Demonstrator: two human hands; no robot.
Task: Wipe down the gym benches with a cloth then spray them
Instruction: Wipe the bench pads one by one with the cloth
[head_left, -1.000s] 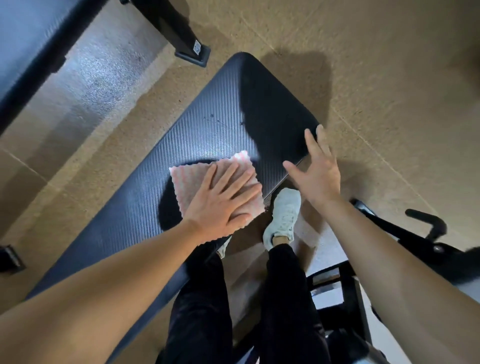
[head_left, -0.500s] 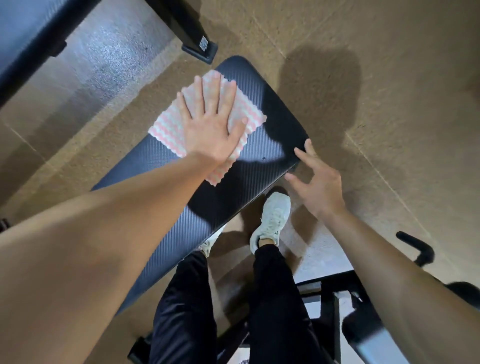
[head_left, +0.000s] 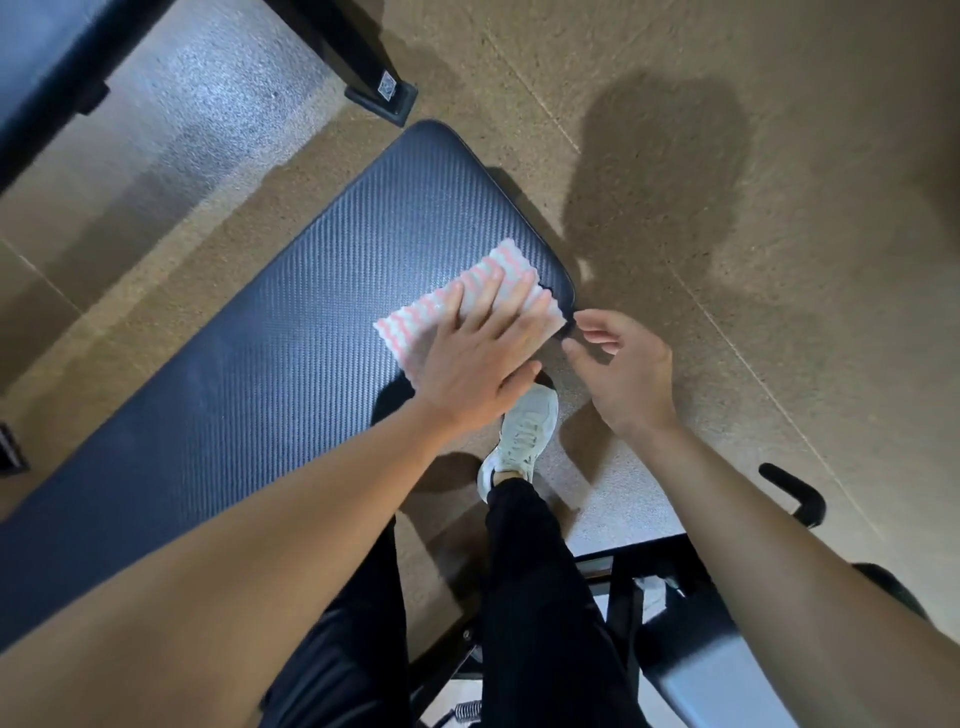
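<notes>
Currently the left hand (head_left: 478, 364), fingers straight and flat, presses the cloth (head_left: 402, 332) onto the bench (head_left: 291, 332) at its right corner, with the right hand (head_left: 634, 379) loosely curled and empty just beside that edge; a stroke overshooting the corner would probably drag the cloth onto the floor (head_left: 753, 364).

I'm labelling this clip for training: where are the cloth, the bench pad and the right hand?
cloth (head_left: 498, 262), head view, striped part just beyond the fingertips.
bench pad (head_left: 291, 338), head view, bare textured top surface.
right hand (head_left: 631, 376), head view, back of the hand.
</notes>
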